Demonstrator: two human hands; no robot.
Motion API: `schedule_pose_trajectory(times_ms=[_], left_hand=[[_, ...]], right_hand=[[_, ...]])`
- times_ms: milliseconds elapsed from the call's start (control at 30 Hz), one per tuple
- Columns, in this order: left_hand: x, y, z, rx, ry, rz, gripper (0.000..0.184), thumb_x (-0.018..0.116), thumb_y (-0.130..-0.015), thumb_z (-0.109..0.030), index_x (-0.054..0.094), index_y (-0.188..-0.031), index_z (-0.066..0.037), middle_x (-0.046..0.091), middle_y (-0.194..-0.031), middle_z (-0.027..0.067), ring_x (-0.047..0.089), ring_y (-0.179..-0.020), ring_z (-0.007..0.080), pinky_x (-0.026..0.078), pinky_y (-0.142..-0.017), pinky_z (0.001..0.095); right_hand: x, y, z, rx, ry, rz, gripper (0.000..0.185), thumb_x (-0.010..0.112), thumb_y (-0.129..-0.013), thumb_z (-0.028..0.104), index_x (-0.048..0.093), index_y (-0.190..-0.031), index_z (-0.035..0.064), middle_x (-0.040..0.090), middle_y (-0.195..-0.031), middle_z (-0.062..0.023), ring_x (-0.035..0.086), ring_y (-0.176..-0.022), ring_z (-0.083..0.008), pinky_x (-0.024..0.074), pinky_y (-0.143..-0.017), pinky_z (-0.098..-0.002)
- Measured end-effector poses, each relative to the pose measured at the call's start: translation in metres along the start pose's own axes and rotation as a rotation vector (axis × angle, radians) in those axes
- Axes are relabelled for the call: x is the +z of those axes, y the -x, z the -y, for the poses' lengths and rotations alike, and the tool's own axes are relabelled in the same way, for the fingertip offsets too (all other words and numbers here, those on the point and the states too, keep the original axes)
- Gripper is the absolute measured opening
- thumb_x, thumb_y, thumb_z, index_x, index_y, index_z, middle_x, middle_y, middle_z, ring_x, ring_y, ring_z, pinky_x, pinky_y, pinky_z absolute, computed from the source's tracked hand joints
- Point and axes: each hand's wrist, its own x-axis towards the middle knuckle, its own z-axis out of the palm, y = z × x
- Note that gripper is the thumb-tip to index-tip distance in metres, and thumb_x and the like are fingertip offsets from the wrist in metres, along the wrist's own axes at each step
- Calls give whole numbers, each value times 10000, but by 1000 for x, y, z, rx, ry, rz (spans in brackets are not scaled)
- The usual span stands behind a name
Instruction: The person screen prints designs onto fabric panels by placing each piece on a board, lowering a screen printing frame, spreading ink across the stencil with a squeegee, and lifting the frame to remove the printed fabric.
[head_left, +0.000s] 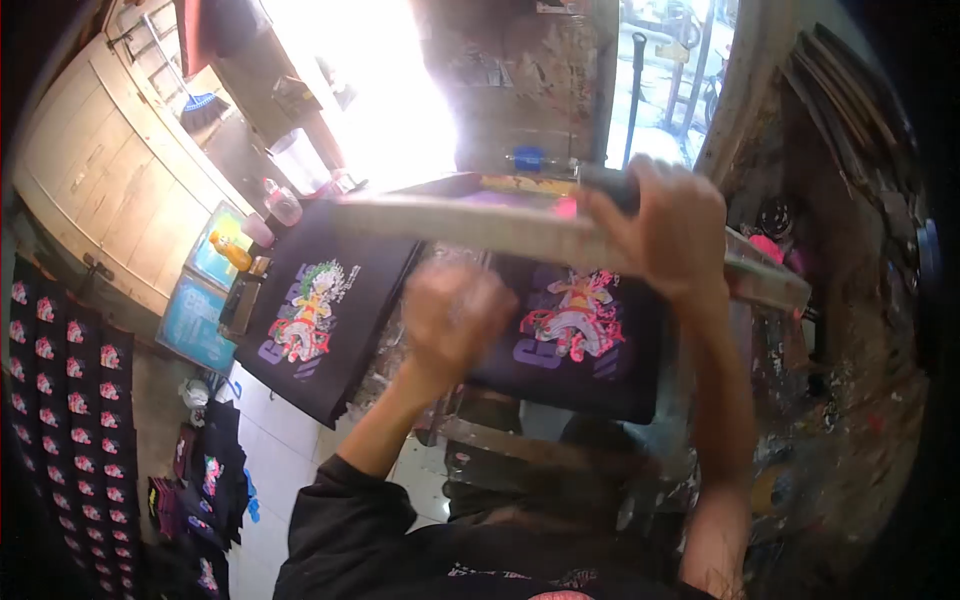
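Observation:
A long, pale bar of a printing screen frame (500, 225) slants across in front of me, raised above the black fabric. My right hand (675, 225) is closed at the bar, its fingers round a dark, block-like squeegee (612, 187). How far the fingers also grip the bar is hidden. Smeared by motion, my left hand (455, 315) hovers between two black printed pieces, its fingers unclear. Below the bar lies the right black piece (635, 385), with a colourful figure and purple letters. The left black piece (345, 375) bears a similar print.
Bottles, including a yellow one (232, 252), stand beside blue-edged panels (200, 320) at the left. Black sheets with repeated prints (75, 400) hang far left. A blue-labelled bottle (530, 158) lies at the back. Boards (850, 110) lean at the right.

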Motion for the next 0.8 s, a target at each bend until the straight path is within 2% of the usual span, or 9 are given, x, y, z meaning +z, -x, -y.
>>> schedule_pose_trajectory(times_ms=[67,167,267,367,433,567,667,733,800], left_hand=[[5,42,-30,-70,418,572,441,815,-859,-279,672,-1211,-56,661,-1264,153,627,-1189,374,479,-1039,485],[31,135,-32,-50,484,1012,374,767,-899,-231,699,-1225,-61,665,-1331,147,607,-1276,349,426,-1135,507],[35,144,-30,-313,607,1109,279,702,-943,-192,731,-1191,-68,678,-1345,126,588,-1330,304,352,-1202,526],[33,133,-28,-286,593,1155,194,678,-919,-124,739,-1092,-60,713,-1211,133,627,-1218,325,378,-1178,525],[28,130,-25,-300,554,1140,183,681,-911,-120,736,-1075,-59,713,-1198,136,630,-1195,331,393,-1169,515],[35,156,-15,-260,589,883,171,690,-904,-122,730,-1058,-58,699,-1202,141,620,-1193,338,433,-1129,482],[44,170,-7,-203,617,912,213,697,-878,-126,719,-1079,-62,663,-1227,138,606,-1193,344,426,-1112,509],[35,158,-4,-98,464,756,247,709,-837,-136,719,-1080,-92,651,-1138,91,615,-1127,303,418,-1098,483],[-12,142,-14,7,-75,550,244,692,-847,-193,702,-1087,-158,532,-907,44,575,-947,214,406,-1034,366]], right_hand=[[-2,-42,-16,56,-8,80,569,708,-867,600,690,-917,34,704,-859,-197,691,-854,-399,523,-791,-517],[-6,-94,-37,87,-34,195,665,625,-892,653,740,-1041,15,724,-1004,-270,704,-929,-445,535,-834,-511],[-10,-129,-50,110,13,282,662,611,-903,648,766,-1040,20,725,-992,-265,700,-889,-422,527,-839,-490],[-5,-157,-45,-152,14,546,634,583,-959,574,686,-1281,38,703,-1225,-270,664,-1155,-429,506,-1009,-500],[10,-167,-75,37,-263,297,800,602,-910,672,659,-1311,-18,682,-1257,-300,660,-1163,-441,508,-1023,-476],[10,-190,-77,229,-87,456,895,626,-863,723,638,-1334,-38,639,-1320,-327,632,-1211,-457,492,-1056,-446],[9,-187,-78,288,-25,428,831,610,-887,701,663,-1313,-10,654,-1310,-306,633,-1192,-473,493,-1043,-463],[36,-200,-132,66,-8,372,755,589,-912,683,733,-1072,-40,722,-1030,-262,668,-925,-374,509,-893,-456],[39,-206,-152,26,-14,390,792,573,-929,687,746,-1033,-79,745,-944,-234,676,-877,-302,506,-866,-427]])
